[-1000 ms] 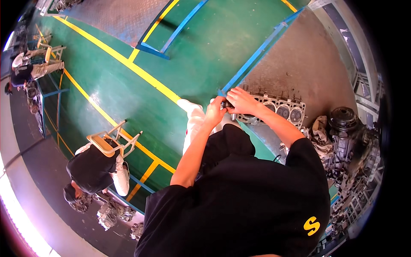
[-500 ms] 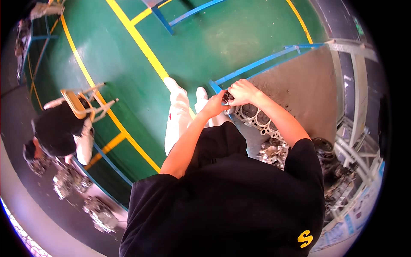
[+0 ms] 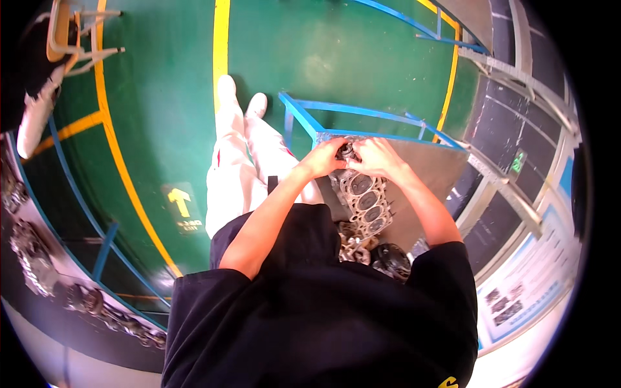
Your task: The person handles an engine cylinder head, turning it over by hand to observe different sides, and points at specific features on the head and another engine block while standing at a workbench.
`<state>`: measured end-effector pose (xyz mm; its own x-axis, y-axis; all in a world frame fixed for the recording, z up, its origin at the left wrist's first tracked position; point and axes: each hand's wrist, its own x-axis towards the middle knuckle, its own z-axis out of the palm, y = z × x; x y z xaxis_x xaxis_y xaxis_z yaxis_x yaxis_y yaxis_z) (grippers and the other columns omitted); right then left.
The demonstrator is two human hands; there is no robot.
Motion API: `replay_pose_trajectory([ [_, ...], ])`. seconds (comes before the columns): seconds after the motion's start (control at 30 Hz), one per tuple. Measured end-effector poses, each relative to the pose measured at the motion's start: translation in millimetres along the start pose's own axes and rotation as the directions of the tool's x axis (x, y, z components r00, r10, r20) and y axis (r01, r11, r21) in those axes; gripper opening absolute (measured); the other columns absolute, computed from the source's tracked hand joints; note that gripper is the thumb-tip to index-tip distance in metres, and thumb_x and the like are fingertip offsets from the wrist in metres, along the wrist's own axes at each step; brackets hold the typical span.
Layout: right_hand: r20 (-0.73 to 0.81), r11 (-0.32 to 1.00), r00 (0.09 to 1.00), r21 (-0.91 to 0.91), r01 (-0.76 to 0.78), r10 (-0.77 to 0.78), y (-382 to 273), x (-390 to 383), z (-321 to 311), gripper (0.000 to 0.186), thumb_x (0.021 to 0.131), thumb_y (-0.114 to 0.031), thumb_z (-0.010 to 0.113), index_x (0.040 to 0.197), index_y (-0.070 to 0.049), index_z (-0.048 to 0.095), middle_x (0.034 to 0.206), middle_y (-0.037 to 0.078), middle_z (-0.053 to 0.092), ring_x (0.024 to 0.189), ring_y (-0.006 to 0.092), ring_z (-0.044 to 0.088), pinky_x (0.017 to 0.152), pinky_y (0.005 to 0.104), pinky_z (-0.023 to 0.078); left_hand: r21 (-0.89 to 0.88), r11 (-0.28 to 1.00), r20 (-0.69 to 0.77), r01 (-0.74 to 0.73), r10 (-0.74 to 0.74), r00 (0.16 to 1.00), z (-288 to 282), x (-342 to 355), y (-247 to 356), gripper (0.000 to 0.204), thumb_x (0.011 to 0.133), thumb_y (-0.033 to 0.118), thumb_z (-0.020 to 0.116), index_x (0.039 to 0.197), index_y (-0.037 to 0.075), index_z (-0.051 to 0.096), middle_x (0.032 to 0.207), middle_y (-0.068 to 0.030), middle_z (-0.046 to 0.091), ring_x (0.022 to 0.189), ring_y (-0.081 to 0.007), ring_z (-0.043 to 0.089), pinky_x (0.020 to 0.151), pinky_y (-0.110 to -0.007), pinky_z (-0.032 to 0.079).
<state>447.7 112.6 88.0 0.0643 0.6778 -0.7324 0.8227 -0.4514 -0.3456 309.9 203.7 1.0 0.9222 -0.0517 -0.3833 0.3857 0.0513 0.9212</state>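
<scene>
While green floor (image 3: 317, 64) lies open beyond its far edge, the tabletop (image 3: 430, 171) keeps bare room right of the engine block (image 3: 365, 194), whose long axis runs nearward from the hands, slanting slightly right. By the far-left corner, left hand (image 3: 320, 160) and right hand (image 3: 380, 157) hold a small metal part (image 3: 347, 152) in a narrow grip; fingers hide its direction and long axis.

A black T-shirt (image 3: 317, 317) is hanging loosely, its short sleeves (image 3: 441, 266) leaving the forearms (image 3: 427, 197) bare. A yellow mark (image 3: 447, 383) is showing on it at the view's lower edge. White trousers (image 3: 228, 171) with thin red marks (image 3: 218, 156) are running down to white shoes (image 3: 257, 106).
</scene>
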Motion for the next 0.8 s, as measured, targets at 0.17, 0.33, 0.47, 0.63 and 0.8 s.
replay_pose_trajectory([
  [0.17, 0.082, 0.995, 0.994, 0.063, -0.074, 0.068, -11.0, 7.5, -8.8, 0.034, 0.071, -0.030, 0.058, 0.070, 0.004, 0.058, 0.065, 0.020, 0.058, 0.066, 0.0344, 0.058, 0.063, 0.0424, 0.046, -0.304, 0.952, -0.076, 0.038, -0.064, 0.995, 12.4, -5.9, -15.6, 0.050, 0.070, 0.016, 0.069, 0.114, 0.002, 0.049, 0.103, -0.0200, 0.058, 0.096, -0.0342, 0.055, 0.081, -0.039, 0.045],
  [0.33, 0.096, 0.994, 0.989, 0.014, -0.112, 0.110, -13.8, 10.1, -8.2, 0.038, 0.072, -0.034, 0.059, 0.063, 0.002, 0.053, 0.061, 0.018, 0.056, 0.061, 0.0341, 0.056, 0.059, 0.0427, 0.044, -0.215, 0.974, -0.081, 0.071, -0.091, 0.993, 11.4, -4.8, -14.3, 0.049, 0.070, 0.019, 0.069, 0.112, 0.003, 0.050, 0.093, -0.0213, 0.060, 0.090, -0.0370, 0.056, 0.076, -0.041, 0.045],
  [0.47, 0.096, 0.992, 0.988, 0.032, -0.122, 0.118, -11.7, 9.0, -3.0, 0.040, 0.073, -0.036, 0.058, 0.065, 0.003, 0.054, 0.063, 0.018, 0.057, 0.063, 0.0349, 0.057, 0.060, 0.0439, 0.045, -0.190, 0.979, -0.134, 0.072, -0.098, 0.986, 9.7, -8.5, -8.1, 0.045, 0.069, 0.016, 0.069, 0.108, 0.002, 0.052, 0.090, -0.0223, 0.060, 0.087, -0.0378, 0.057, 0.073, -0.041, 0.046],
  [0.63, 0.121, 0.988, 0.981, -0.003, -0.154, 0.154, -11.6, 9.4, -7.2, 0.040, 0.074, -0.035, 0.059, 0.067, 0.004, 0.055, 0.065, 0.020, 0.058, 0.065, 0.0355, 0.058, 0.062, 0.0443, 0.045, -0.178, 0.980, -0.129, 0.091, -0.114, 0.985, 8.5, -7.4, -2.0, 0.045, 0.070, 0.016, 0.069, 0.110, 0.002, 0.052, 0.091, -0.0228, 0.059, 0.088, -0.0380, 0.056, 0.073, -0.042, 0.045],
  [0.8, 0.159, 0.984, 0.972, 0.015, -0.179, 0.174, -11.6, 12.2, -9.4, 0.043, 0.075, -0.036, 0.059, 0.068, 0.006, 0.056, 0.065, 0.021, 0.057, 0.066, 0.0359, 0.058, 0.064, 0.0439, 0.046, -0.157, 0.976, -0.117, 0.153, -0.172, 0.978, 12.2, -3.6, -3.6, 0.041, 0.073, 0.017, 0.065, 0.109, 0.004, 0.051, 0.094, -0.0211, 0.059, 0.094, -0.0377, 0.054, 0.079, -0.044, 0.043],
])
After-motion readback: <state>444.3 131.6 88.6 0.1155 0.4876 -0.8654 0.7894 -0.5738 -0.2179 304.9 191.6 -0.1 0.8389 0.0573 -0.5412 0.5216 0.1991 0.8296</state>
